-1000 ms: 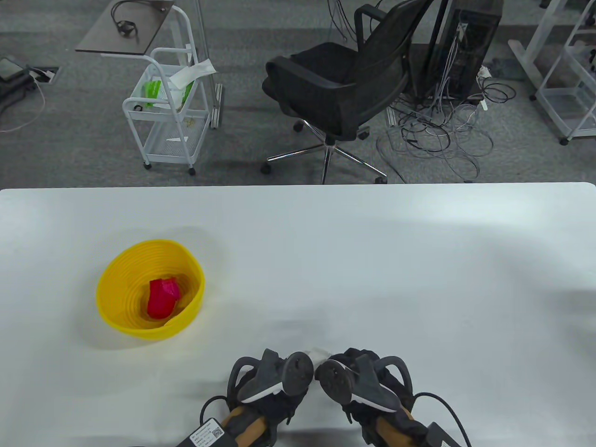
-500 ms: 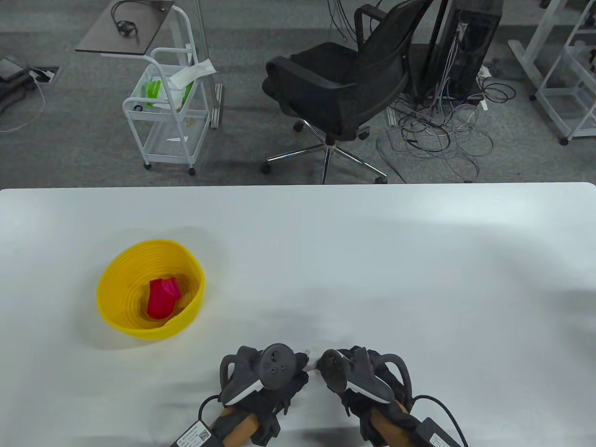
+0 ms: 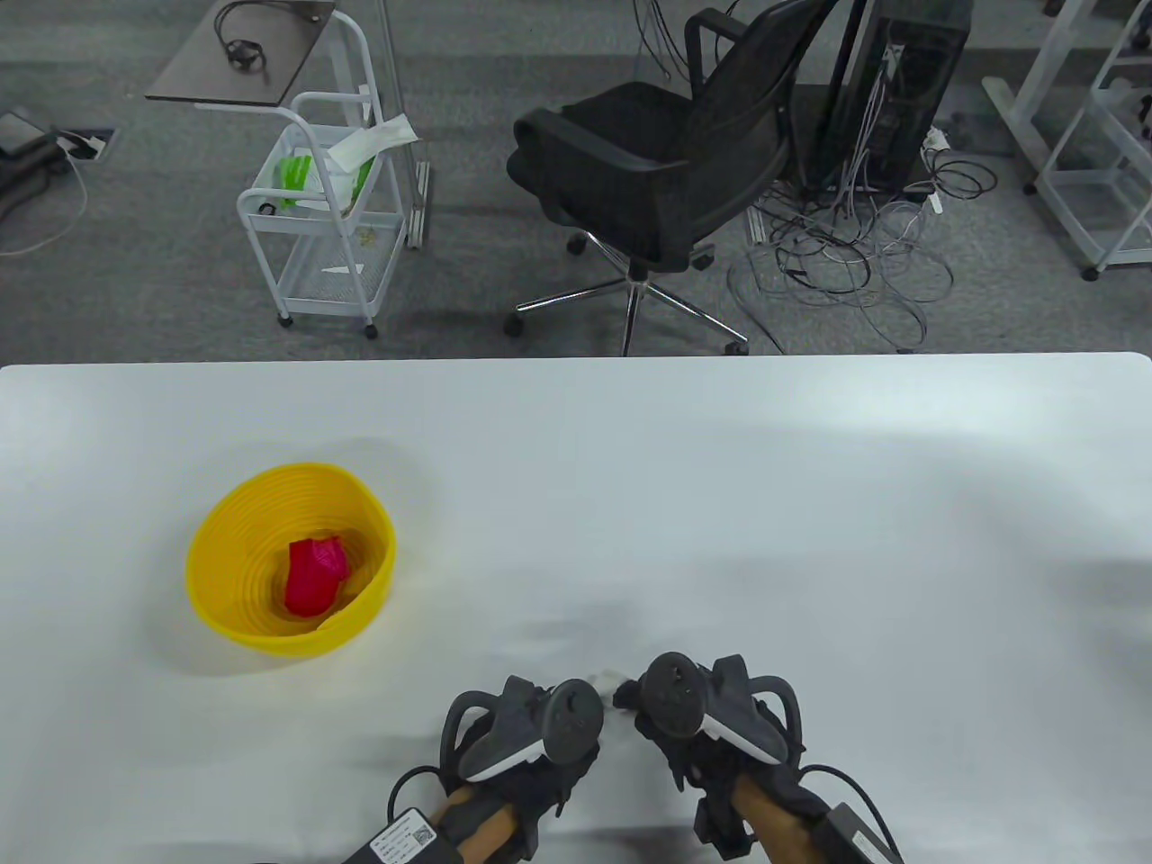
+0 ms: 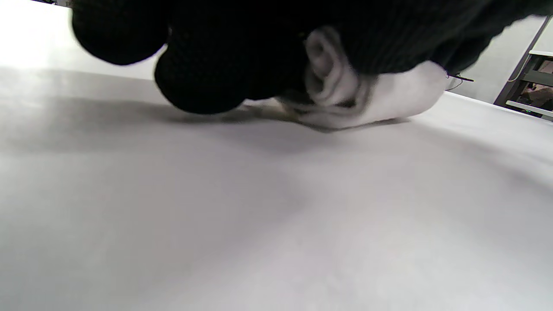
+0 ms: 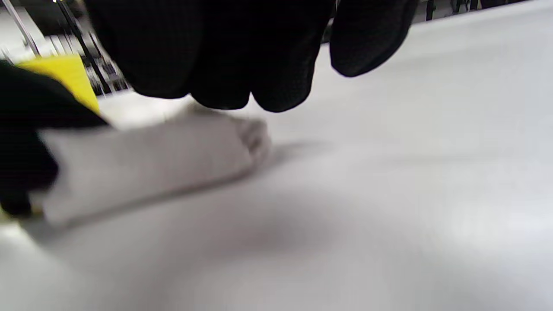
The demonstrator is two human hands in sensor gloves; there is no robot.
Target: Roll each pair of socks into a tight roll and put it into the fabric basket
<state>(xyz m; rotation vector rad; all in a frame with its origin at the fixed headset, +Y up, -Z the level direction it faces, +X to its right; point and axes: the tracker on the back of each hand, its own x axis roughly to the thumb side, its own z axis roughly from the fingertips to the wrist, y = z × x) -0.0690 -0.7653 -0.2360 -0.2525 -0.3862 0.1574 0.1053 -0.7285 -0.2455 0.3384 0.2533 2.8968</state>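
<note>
Because the small white rolled sock pair [image 4: 380, 97] is soft cloth, it looks light and squashy, and I think it could spring open if let go; it lies on the white table [image 3: 720, 504] at the near edge, between both hands; best to hold it round the middle, squeezing the loose end shut. The left hand in a black glove [image 3: 526, 733] has curled fingers on one end of the roll; the right hand in a black glove [image 3: 711, 720] bends over the other end, but I cannot tell if it grips. Off to the left sits the round yellow basket [image 3: 225, 540] with a red sock roll [image 3: 313, 576] inside. A white label on a wrist box [image 3: 402, 839] has print too small to read.
</note>
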